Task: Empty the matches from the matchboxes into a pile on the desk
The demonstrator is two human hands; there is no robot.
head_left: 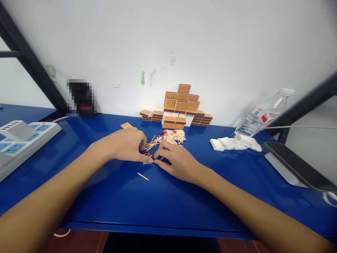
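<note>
My left hand [129, 143] arches over a few loose matches [147, 154] on the blue table, thumb stretched out and fingers curled, with a gap between them. Facing it, my right hand [179, 160] brings thumb and forefinger close together, and a pale match [162, 158] shows between them. The thumb tips nearly meet. Just behind the hands lies a heap of red-tipped matches [173, 137]. One single match [143, 176] rests nearer the front edge. An orange matchbox piece [126, 125] sits behind my left hand, partly covered by it.
Against the wall stand stacked matchboxes [181, 105]. At right are white matchbox trays [234, 142], a tilted water bottle [259, 114] and a phone [300, 165] propped on a white block. A power strip [50, 133] lies left; a blurred dark object [83, 98] stands behind.
</note>
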